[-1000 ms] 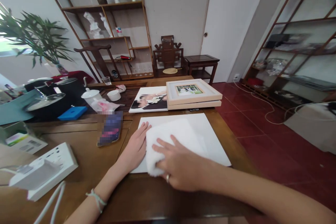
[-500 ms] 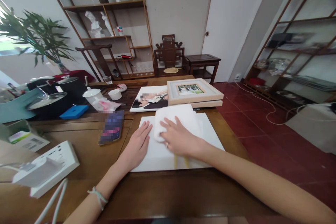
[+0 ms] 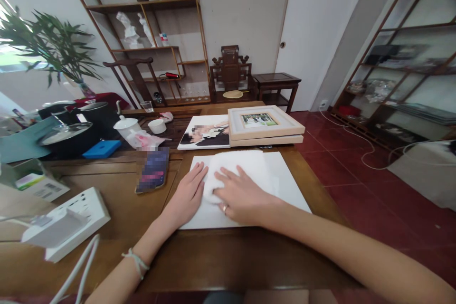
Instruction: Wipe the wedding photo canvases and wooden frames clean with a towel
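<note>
My left hand (image 3: 188, 192): palm down on the left edge of the white board (image 3: 290, 185), fingers stretched out and only slightly parted, holding nothing. My right hand (image 3: 244, 197): laid over the white cloth (image 3: 245, 161), fingers spread across its top, ring on one finger. Can't tell whether any finger pinches the cloth from beneath; underside hidden. Cloth is on the board, left of its middle, its left side just beside my left fingertips. Far edge of cloth reaches about the board's far edge. Board lies flat near the near edge of the wooden table (image 3: 228, 259), right half. Pale bracelet (image 3: 136, 262) on my left wrist.

Just past the board, far side: two light wooden frames (image 3: 233, 118), stacked, the top one with a small picture inside. Touching or nearly touching them on the left, a photo panel (image 3: 213, 140), flat, partly pixelated. Left of my left hand, a phone (image 3: 158, 171), also blurred by pixels. Near left, white power strip (image 3: 83, 232) with a plugged-in adapter; white cable (image 3: 80, 266) loops nearer to me. Far of the strip, an open carton (image 3: 44, 187). Farther, blue box (image 3: 102, 148), a wide dark pan (image 3: 69, 140) with glass lid, then a lidded white pot (image 3: 127, 125) and a small white cup (image 3: 156, 126) to its right.
</note>
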`<state>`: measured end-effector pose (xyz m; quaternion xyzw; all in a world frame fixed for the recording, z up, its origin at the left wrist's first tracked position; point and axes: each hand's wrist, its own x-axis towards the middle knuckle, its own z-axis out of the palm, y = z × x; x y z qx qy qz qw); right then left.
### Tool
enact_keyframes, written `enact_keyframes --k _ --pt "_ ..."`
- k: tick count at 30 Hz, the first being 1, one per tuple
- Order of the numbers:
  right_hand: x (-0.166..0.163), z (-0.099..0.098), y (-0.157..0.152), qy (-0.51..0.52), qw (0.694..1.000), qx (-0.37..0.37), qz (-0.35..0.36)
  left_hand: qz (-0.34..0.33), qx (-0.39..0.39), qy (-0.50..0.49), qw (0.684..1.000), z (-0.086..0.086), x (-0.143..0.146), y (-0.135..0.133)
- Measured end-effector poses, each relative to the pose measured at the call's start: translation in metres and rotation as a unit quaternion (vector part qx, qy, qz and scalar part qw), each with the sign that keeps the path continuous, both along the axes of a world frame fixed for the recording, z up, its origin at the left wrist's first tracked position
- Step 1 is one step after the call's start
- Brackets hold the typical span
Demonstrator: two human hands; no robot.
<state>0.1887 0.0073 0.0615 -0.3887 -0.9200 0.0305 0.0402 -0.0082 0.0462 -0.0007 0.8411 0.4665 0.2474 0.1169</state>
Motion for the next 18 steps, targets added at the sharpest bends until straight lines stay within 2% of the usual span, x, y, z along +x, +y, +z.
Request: enact_keyframes --k 4,8,10,13,16,18 --pt "0.002 -0.005 0.025 0.005 0.998 0.017 -0.068 0.008 0.006 0.0 1.0 0.0 0.001 -0.001" --pt "-0.008 -0.01 0.019 -0.005 0.996 0.024 -0.086 0.016 -0.012 -0.019 1.0 0.003 0.003 -0.003" --pt "-0.014 -0.013 0.01 -0.009 0.998 0.019 -0.053 0.038 -0.037 -0.058 0.997 0.006 0.004 -0.005" --pt "-0.019 -0.014 -0.004 0.01 0.998 0.027 0.05 0.08 -0.062 -0.137 0.985 0.014 0.006 -0.007" --pt "-0.017 -0.011 -0.017 0.034 0.985 0.045 0.161 0.105 -0.07 -0.187 0.974 0.021 0.008 -0.009" --pt "-0.012 -0.004 -0.024 0.036 0.977 0.041 0.206 0.111 -0.086 -0.192 0.971 0.022 0.008 -0.009"
